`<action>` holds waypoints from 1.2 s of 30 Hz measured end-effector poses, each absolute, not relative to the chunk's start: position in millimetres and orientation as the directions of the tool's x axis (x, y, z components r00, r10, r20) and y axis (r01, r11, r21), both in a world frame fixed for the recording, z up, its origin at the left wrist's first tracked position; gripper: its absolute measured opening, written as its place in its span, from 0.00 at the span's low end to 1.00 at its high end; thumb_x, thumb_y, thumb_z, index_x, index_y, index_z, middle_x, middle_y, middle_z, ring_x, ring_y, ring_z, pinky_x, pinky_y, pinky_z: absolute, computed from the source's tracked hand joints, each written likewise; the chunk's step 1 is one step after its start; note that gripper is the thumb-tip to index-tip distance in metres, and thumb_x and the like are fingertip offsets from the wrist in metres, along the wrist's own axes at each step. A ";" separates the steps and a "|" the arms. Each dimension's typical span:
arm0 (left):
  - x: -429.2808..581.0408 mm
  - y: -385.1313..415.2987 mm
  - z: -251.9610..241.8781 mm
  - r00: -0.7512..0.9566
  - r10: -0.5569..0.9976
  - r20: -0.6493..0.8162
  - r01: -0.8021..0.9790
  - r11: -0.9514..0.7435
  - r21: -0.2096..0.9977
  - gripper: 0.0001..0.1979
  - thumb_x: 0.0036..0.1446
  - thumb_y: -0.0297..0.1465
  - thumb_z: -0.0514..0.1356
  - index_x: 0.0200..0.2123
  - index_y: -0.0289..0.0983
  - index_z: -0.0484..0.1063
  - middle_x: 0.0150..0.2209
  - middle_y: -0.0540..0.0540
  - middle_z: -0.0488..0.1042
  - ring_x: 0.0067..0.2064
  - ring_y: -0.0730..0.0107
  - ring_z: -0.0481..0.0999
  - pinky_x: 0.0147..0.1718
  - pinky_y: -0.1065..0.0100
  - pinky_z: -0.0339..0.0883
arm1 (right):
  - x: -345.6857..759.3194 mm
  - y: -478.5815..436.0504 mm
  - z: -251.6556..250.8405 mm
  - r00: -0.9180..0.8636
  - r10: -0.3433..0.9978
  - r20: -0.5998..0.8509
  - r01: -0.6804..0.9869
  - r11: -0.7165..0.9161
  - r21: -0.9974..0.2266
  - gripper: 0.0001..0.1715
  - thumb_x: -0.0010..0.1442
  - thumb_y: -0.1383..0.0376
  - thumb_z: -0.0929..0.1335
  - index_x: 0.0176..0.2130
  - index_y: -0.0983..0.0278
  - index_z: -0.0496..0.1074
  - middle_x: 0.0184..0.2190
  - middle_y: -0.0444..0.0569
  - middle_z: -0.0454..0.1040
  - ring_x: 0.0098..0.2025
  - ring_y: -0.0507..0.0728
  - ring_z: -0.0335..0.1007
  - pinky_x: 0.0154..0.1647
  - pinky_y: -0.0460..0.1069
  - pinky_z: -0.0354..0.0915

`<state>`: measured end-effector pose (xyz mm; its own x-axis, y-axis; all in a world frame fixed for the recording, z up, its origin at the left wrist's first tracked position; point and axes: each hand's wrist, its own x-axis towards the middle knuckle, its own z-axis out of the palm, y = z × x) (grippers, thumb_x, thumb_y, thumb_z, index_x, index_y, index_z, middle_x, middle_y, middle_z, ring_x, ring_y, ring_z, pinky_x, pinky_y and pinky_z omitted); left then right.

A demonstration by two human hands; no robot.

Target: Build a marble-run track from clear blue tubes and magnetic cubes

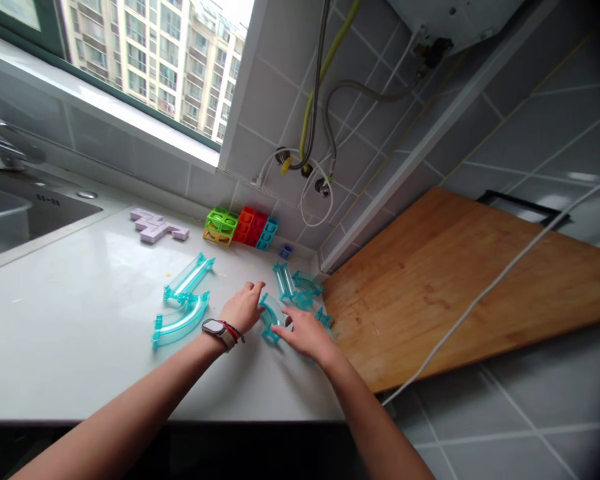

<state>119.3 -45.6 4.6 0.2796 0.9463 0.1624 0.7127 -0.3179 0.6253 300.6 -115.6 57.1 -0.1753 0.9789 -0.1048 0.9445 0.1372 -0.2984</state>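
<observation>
Both my hands rest on a white countertop (80, 320) among clear teal track pieces. My left hand (243, 308), with a watch and red bracelet at the wrist, lies palm down with curled fingers touching a curved teal piece (271, 317). My right hand (304, 335) lies over the same curved piece from the right, fingers stretched flat. More teal pieces (296, 285) are piled just beyond my hands. To the left lie a straight teal track (189, 276) and a curved teal track (181, 321), joined end to end.
Green, red and blue cube frames (240, 227) line the tiled back wall, with lilac blocks (155, 226) to their left. A wooden board (455, 287) leans at the right with a white cable (495, 283) across it. A sink (15, 213) sits at far left.
</observation>
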 end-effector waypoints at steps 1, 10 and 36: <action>118.3 -37.0 1.7 0.280 0.946 0.163 0.708 -0.318 0.630 0.21 0.60 0.29 0.62 0.57 0.38 0.71 0.53 0.37 0.75 0.51 0.54 0.78 0.49 0.61 0.70 | 296.5 -120.0 50.4 -0.188 0.979 -0.081 0.930 0.151 -0.334 0.33 0.62 0.48 0.71 0.61 0.61 0.71 0.49 0.53 0.80 0.49 0.62 0.77 0.50 0.52 0.70; 109.8 6.5 -11.3 0.127 0.984 0.123 0.721 -0.177 0.670 0.10 0.64 0.36 0.57 0.45 0.43 0.77 0.40 0.42 0.82 0.40 0.57 0.80 0.39 0.64 0.68 | 317.5 -162.4 44.3 -0.026 0.950 0.311 0.895 0.160 -0.416 0.24 0.66 0.56 0.67 0.59 0.60 0.72 0.53 0.55 0.75 0.57 0.64 0.71 0.60 0.58 0.67; 191.8 79.8 -11.6 0.221 0.975 0.014 0.541 -0.135 0.830 0.25 0.60 0.43 0.65 0.54 0.33 0.72 0.47 0.33 0.81 0.47 0.54 0.81 0.46 0.61 0.73 | 384.2 -158.3 -26.4 0.188 0.888 0.420 0.911 0.003 -0.413 0.31 0.61 0.77 0.62 0.61 0.64 0.73 0.64 0.55 0.69 0.75 0.64 0.44 0.73 0.65 0.54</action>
<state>191.8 79.8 -11.6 0.2214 0.9751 0.0139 0.5414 -0.1348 0.8299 384.2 -158.3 -26.4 0.1878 0.8881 0.4196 0.9106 0.0027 -0.4133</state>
